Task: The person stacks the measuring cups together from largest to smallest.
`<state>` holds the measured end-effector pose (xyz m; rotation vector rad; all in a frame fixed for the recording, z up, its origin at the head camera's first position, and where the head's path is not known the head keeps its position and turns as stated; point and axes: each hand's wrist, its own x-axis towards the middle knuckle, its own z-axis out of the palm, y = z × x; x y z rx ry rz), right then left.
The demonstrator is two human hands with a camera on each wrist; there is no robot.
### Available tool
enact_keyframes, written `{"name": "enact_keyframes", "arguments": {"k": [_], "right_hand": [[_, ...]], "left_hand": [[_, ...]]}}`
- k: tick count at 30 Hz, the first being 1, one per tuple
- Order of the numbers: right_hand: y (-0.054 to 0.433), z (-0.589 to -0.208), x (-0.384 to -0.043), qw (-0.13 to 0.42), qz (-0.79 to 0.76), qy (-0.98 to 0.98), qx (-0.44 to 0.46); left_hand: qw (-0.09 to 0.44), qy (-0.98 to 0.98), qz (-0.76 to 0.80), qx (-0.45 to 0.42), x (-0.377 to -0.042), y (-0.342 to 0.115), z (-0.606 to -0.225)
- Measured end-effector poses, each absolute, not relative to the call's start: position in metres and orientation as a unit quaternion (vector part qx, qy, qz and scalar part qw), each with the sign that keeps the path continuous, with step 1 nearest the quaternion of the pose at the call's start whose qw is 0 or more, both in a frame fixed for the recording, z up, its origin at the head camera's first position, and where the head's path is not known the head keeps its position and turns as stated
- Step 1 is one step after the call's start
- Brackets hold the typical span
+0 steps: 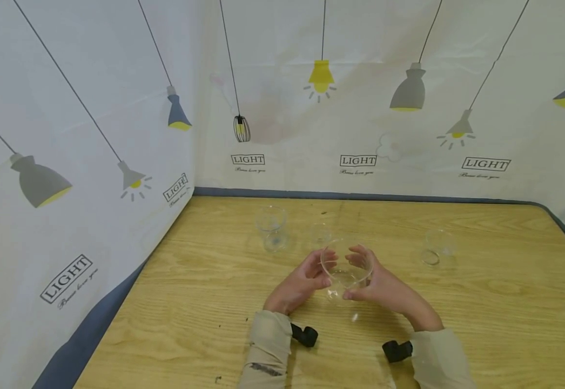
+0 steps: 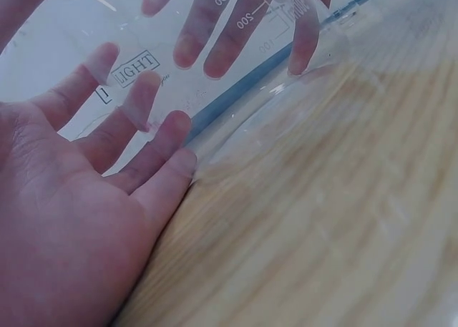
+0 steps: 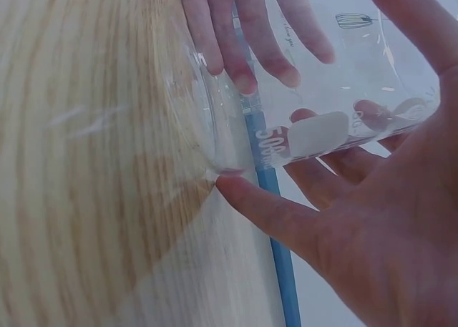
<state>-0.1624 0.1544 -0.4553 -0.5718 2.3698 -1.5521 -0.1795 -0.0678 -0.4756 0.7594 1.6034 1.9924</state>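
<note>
Both hands hold one clear glass beaker (image 1: 347,273) between them, over the near middle of the wooden table. My left hand (image 1: 302,281) grips its left side, thumb toward me and fingers round the far side. On the opposite side my right hand (image 1: 384,286) grips it in the same way. White measuring marks (image 2: 250,16) show on the glass in the left wrist view. A white patch (image 3: 318,134) beside a "500" mark shows in the right wrist view. The beaker's mouth faces up toward the head camera, and its base is close to the table.
Just beyond the hands stands a small clear glass vessel (image 1: 321,233). Another clear glass vessel (image 1: 271,220) is farther left, and one more (image 1: 439,246) is to the right. A printed cloth wall (image 1: 292,124) borders the table's (image 1: 190,324) back and left.
</note>
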Motion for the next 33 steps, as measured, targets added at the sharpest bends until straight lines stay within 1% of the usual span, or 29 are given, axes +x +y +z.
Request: {"name": "enact_keyframes", "arguments": {"k": [33], "right_hand": [[0.1520,-0.4537,-0.1609,0.119,-0.529,0.816,-0.200]], "left_hand": [[0.238,0.568,0.738,0.278,-0.1843,-0.0700,-0.4852]]}}
